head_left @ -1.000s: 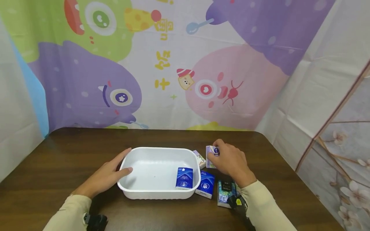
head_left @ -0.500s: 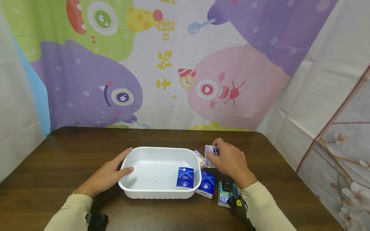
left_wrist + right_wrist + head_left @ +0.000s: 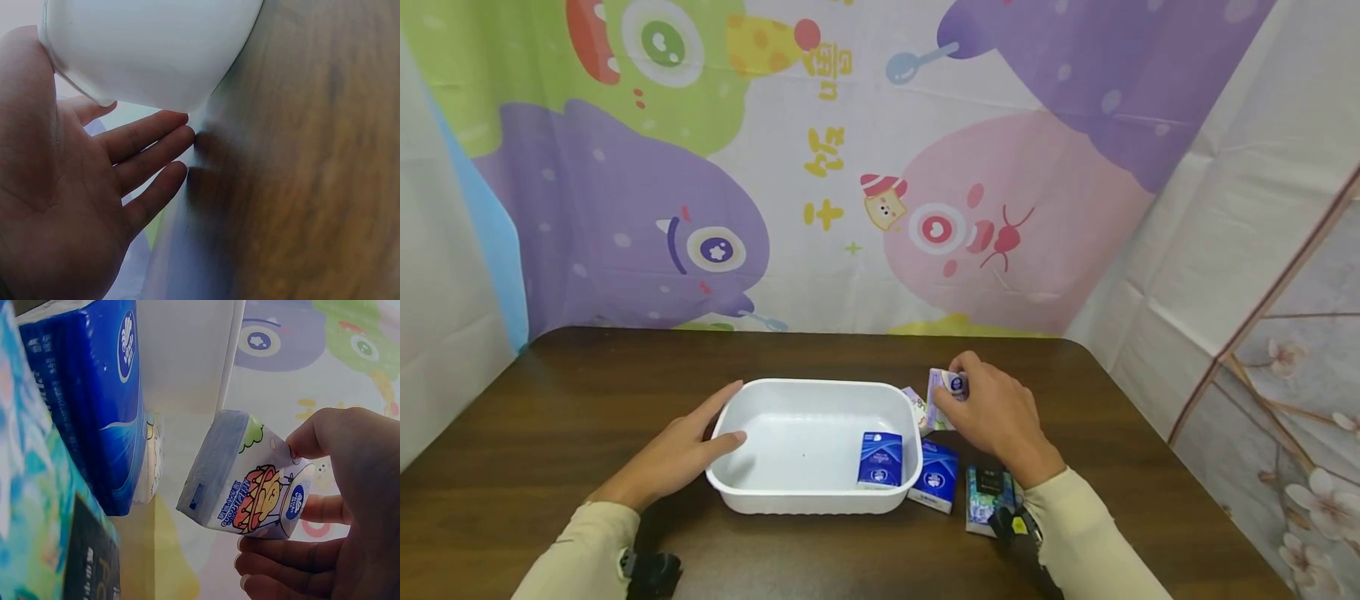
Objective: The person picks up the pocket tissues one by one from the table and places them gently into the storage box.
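My left hand (image 3: 679,454) rests on the left side of a white plastic tub (image 3: 790,504), thumb over the rim and the other fingers stretched outside. In the left wrist view those fingers (image 3: 150,153) are fairly straight beside the tub wall. To the tub's right, my right hand (image 3: 1000,417) pinches a small lilac-and-white tissue pack (image 3: 942,408) between thumb and fingers. Its cartoon front shows in the right wrist view, where the tissue pack (image 3: 250,481) is tilted. Inside the tub, at the right end, lies a blue tissue pack (image 3: 880,460).
Outside the tub's right wall lie another blue tissue pack (image 3: 936,477) and a second lilac-and-white pack (image 3: 917,407), partly hidden. A green-blue tissue pack with a black label (image 3: 987,500) lies near my right wrist. A cartoon curtain (image 3: 820,275) hangs behind the brown table (image 3: 820,558).
My right hand has lifted the lilac-and-white tissue pack slightly and brought it a little left, toward the tub. My left hand stays at the tub's rim.
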A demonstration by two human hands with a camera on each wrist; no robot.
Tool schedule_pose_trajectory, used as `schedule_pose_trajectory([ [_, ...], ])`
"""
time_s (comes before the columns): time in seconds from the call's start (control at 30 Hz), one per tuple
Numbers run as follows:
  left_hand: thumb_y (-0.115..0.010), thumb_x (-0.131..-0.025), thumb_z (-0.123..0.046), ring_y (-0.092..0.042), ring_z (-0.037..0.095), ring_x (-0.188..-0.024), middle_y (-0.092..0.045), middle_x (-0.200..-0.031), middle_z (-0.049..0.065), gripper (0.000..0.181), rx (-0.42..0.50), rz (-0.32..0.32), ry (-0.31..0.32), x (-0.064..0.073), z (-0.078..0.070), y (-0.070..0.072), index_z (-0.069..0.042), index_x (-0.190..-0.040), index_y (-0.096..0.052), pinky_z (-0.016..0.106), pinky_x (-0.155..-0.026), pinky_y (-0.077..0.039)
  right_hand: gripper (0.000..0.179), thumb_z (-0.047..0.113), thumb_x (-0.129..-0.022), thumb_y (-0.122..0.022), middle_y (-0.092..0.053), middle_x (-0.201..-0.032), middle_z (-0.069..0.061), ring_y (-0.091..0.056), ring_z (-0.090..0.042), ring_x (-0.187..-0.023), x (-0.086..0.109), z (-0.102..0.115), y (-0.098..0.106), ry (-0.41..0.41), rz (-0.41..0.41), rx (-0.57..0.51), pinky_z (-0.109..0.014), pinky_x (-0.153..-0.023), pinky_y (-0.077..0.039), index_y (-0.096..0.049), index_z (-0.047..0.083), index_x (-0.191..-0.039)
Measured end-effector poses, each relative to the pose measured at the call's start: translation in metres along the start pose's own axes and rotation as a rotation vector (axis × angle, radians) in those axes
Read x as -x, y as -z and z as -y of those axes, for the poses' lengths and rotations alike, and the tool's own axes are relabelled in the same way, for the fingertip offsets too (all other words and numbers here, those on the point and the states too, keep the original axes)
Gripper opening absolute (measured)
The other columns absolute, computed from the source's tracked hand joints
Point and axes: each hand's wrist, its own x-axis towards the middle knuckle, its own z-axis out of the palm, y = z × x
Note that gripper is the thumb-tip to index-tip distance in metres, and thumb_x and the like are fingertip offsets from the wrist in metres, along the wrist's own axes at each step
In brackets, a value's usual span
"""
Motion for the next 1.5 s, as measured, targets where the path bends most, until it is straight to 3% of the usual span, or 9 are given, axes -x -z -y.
schedule_pose_trajectory([
  [0.57, -0.060, -0.100, -0.040, -0.040, 0.047, -0.136, -0.034, -0.157, 0.023, 0.075, 0.011, 0.005, -0.004, 0.000, -0.001, 0.000, -0.017, -0.161, -0.023, 0.067, -0.101, -0.036, 0.038, 0.046, -0.088, -0.070, -0.068, -0.093, -0.001, -0.063, -0.019, -0.079, 0.002, 0.007, 0.006, 0.059, -0.082, -0.028, -0.041, -0.071, -0.056, -0.059, 0.018, -0.111],
  [1.5, -0.060, -0.100, -0.040, -0.038, 0.046, -0.138, -0.033, -0.158, 0.022, 0.076, 0.010, 0.007, -0.005, 0.001, 0.000, 0.000, -0.018, -0.161, -0.022, 0.067, -0.103, -0.034, 0.040, 0.047, -0.088, -0.071, -0.066, -0.089, 0.000, -0.056, -0.014, -0.072, 0.008, 0.019, 0.010, 0.148, -0.121, -0.043, -0.035, -0.065, -0.053, -0.061, 0.016, -0.111],
])
